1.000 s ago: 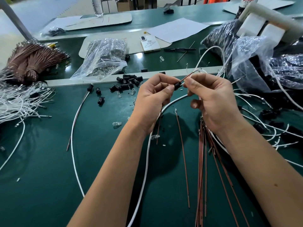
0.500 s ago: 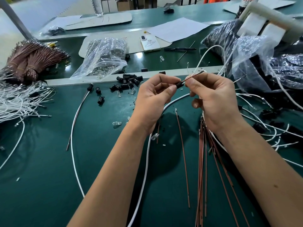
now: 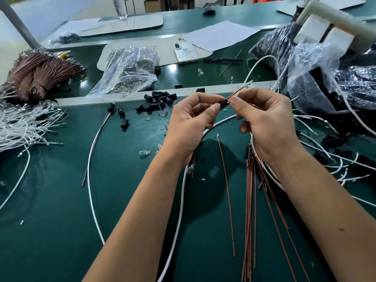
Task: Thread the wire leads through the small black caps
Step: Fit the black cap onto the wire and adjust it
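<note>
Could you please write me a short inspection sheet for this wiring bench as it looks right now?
Surface: green table mat, metal rail across it.
Job's things: black cap with brown lead sticking out; loose caps; brown leads lying on the mat.
Clutter: plastic bag, phone, paper sheet, pen.
Grippers: left hand and right hand both pinch the cap.
Cables: white wires piled left; brown bundles behind them.
Surroundings: second bench, bottle.

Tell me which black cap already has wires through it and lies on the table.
The black cap far left, alone with wires trailing toward the near edge.
</note>
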`<action>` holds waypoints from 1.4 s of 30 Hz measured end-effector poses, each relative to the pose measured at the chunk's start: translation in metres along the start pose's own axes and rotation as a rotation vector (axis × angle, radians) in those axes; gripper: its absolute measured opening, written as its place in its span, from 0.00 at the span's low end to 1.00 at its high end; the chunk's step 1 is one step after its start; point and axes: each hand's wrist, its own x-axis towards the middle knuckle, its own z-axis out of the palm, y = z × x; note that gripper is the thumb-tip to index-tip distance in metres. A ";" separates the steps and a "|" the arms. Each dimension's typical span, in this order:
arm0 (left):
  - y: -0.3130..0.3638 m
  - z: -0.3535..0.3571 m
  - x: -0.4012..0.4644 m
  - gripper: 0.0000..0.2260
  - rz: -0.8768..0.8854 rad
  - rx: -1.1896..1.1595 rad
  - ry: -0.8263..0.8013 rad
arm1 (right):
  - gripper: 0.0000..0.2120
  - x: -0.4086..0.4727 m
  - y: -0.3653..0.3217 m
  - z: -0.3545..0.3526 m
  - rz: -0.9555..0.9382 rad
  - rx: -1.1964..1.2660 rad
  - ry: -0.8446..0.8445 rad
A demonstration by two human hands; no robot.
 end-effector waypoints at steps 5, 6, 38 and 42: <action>0.001 0.000 0.000 0.06 0.068 0.057 0.012 | 0.06 0.001 -0.002 -0.001 0.010 -0.023 -0.043; 0.000 0.000 0.000 0.06 0.077 0.059 0.020 | 0.06 0.000 -0.002 0.000 0.019 -0.019 -0.051; 0.018 -0.001 -0.006 0.04 -0.358 -0.249 -0.180 | 0.06 0.003 -0.006 -0.007 0.334 0.321 -0.301; 0.018 -0.002 -0.006 0.04 -0.375 -0.260 -0.157 | 0.05 0.004 -0.006 -0.007 0.343 0.338 -0.275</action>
